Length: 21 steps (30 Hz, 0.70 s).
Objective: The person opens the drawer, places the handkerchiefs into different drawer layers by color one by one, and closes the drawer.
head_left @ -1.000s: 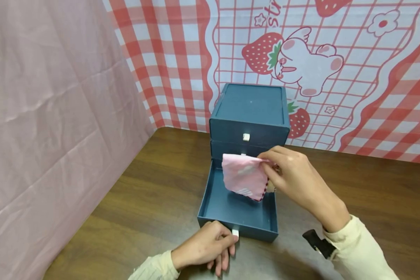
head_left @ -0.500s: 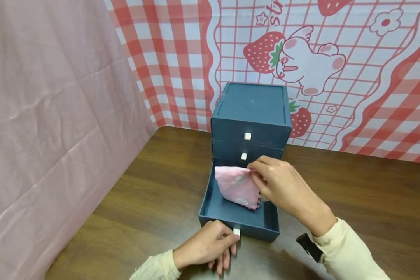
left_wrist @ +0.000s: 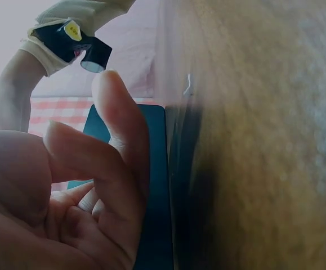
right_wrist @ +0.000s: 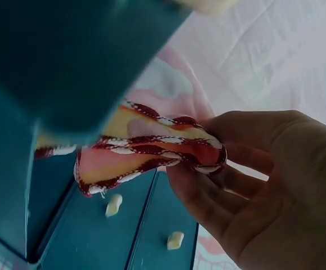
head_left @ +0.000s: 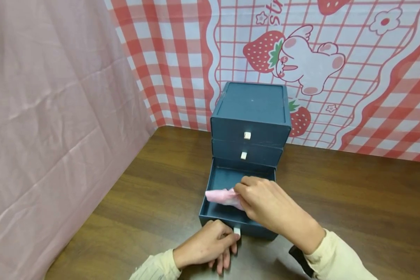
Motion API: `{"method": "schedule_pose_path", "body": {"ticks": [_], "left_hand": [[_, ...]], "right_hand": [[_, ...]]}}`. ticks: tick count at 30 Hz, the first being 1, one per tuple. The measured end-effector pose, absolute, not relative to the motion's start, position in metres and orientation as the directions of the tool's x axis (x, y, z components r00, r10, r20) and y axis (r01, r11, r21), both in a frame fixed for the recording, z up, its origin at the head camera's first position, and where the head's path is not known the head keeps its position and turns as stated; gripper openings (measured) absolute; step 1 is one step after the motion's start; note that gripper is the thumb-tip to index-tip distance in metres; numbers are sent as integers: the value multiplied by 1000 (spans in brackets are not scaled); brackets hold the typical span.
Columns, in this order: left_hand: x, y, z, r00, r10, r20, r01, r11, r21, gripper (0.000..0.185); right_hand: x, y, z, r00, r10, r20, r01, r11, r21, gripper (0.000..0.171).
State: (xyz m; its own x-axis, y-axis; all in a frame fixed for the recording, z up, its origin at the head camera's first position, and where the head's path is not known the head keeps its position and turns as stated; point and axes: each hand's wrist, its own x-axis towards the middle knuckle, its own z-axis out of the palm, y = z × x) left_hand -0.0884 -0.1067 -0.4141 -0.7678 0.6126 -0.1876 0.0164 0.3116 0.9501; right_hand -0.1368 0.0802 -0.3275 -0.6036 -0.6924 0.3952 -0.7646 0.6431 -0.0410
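Note:
My right hand (head_left: 266, 198) pinches a folded pink cloth (head_left: 222, 196) by its edge, low over the pulled-out bottom drawer (head_left: 227, 177) of a dark blue drawer unit (head_left: 253, 103). In the right wrist view the cloth (right_wrist: 129, 163) shows a dark red and white stitched border, several folds and a yellowish inner side. At the drawer's front, beside its white pull tab (head_left: 237, 231), rests my left hand (head_left: 206, 243). Its fingers (left_wrist: 123, 118) are loosely bent in the left wrist view, with nothing visible between them. Whether a fingertip touches the tab is hard to tell.
Two closed drawers with white tabs (head_left: 247, 135) sit above the pulled-out one. The unit stands on a brown wooden table (head_left: 133, 202). A red-and-white strawberry-print cloth (head_left: 182, 70) hangs behind, and a pale pink curtain (head_left: 63, 109) hangs at the left.
My right hand has come down and toward me with the pink cloth, which now lies flatter and lower over the drawer's front part. The left hand has stayed at the drawer front.

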Motion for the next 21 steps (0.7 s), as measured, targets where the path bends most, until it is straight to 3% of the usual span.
{"method": "schedule_pose_path", "body": {"ticks": [11, 21], "left_hand": [[-88, -108, -415, -761, 614, -209, -4, 317, 949, 34], [-87, -107, -416, -757, 608, -239, -42, 320, 946, 31]], "right_hand": [[-136, 73, -340, -594, -736, 324, -795, 598, -98, 20], [-145, 79, -345, -642, -703, 305, -744, 667, -29, 18]]}}
